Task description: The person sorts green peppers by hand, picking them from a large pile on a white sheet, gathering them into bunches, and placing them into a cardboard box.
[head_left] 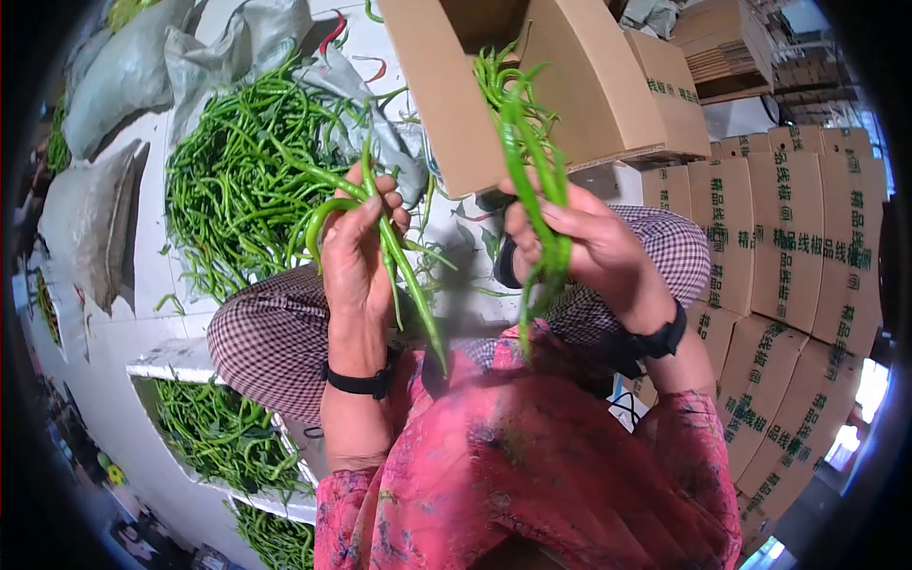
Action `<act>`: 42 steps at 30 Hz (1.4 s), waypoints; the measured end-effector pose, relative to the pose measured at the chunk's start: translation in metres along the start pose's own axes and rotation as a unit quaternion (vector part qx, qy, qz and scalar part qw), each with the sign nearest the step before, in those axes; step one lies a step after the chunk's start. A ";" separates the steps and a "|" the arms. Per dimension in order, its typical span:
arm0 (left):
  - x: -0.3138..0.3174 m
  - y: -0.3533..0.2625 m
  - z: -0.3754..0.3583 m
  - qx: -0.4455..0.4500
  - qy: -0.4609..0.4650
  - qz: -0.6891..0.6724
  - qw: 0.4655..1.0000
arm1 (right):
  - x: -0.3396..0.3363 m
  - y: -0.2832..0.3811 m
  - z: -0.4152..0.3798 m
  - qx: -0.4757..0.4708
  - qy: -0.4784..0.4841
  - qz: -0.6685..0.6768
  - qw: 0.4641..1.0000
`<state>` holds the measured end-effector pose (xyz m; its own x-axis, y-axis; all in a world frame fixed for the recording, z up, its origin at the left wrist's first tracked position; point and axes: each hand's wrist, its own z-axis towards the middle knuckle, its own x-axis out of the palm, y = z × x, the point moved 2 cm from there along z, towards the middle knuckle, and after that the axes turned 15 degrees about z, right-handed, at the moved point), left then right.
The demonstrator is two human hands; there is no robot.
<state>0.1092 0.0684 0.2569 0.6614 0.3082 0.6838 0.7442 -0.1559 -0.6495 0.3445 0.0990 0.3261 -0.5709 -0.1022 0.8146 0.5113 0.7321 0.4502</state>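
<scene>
Several long green chili peppers [407,277] are pinched between the thumb and fingers of my left hand [356,237], pointing in different directions. My right hand [594,237] is closed round a bunch of green chili peppers [525,161] that hangs lengthwise, its lower tips blurred. Just beyond the right hand stands an open cardboard box [446,104], with more green chilies [492,76] showing at its opening. To the left of my left hand spreads a large heap of green chili peppers [247,180].
White sacks [123,81] stand behind the heap at the left. A white foam box [171,366] of chilies lies at lower left. Printed cartons [779,237] are stacked on the right. A red chili [332,31] and scattered leaves lie on the floor.
</scene>
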 end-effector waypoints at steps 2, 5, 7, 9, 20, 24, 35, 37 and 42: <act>0.007 0.002 -0.004 -0.025 0.002 0.012 1.000 | 0.000 -0.005 0.017 -0.012 0.012 0.021 1.000; 0.015 0.001 -0.009 -0.017 0.039 0.043 0.998 | -0.003 -0.015 0.036 -0.006 0.035 0.064 0.997; 0.015 0.004 -0.010 -0.027 0.040 0.054 0.997 | -0.005 -0.020 0.042 -0.019 0.041 0.112 0.993; 0.014 0.004 -0.009 -0.024 0.050 0.049 0.997 | -0.007 -0.024 0.047 -0.008 0.046 0.129 0.991; 0.026 0.019 -0.015 -0.040 0.079 0.060 0.994 | 0.022 -0.070 0.073 -0.068 0.019 -0.046 0.996; 0.020 0.019 -0.013 0.000 0.057 0.206 0.977 | 0.023 -0.072 0.083 -0.073 0.026 -0.051 0.996; 0.038 0.011 -0.030 0.172 0.131 0.468 0.857 | 0.028 -0.060 0.068 -0.038 0.025 0.002 0.999; 0.050 0.002 -0.041 0.010 0.057 0.241 0.969 | 0.016 -0.061 0.075 -0.047 0.022 -0.001 0.999; 0.041 -0.029 -0.055 -0.009 0.053 0.141 0.989 | 0.032 -0.020 0.064 -0.062 -0.006 0.056 0.996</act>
<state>0.1194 0.0335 0.3221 0.8480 0.1504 0.5082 0.5299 -0.2389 -0.8137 0.2744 0.1240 0.3197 -0.5130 -0.0164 0.8583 0.6471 0.6496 0.3991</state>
